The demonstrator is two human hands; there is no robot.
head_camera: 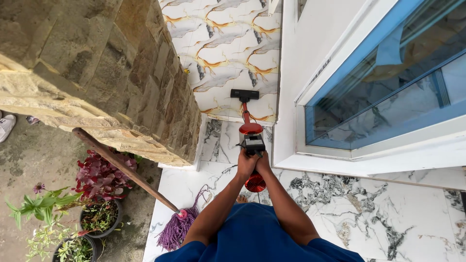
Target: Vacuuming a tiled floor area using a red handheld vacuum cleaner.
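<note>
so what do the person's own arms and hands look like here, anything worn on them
Both arms are bare from the short sleeves down. The sleeves belong to a plain blue top and end above the elbows. The left hand and right hand are bare: no gloves, and no watch, ring or bracelet can be seen at this size.

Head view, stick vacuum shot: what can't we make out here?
- Handle of the stick vacuum: covered by the left hand and right hand wrapped around it.
- Floor head: too small to tell whether it sits flat on the tile.
- Mop: the stick's upper end is hidden behind the stone pillar.
- Shoe: cut off by the left edge.
- Room behind the window: lost in reflections.
</note>
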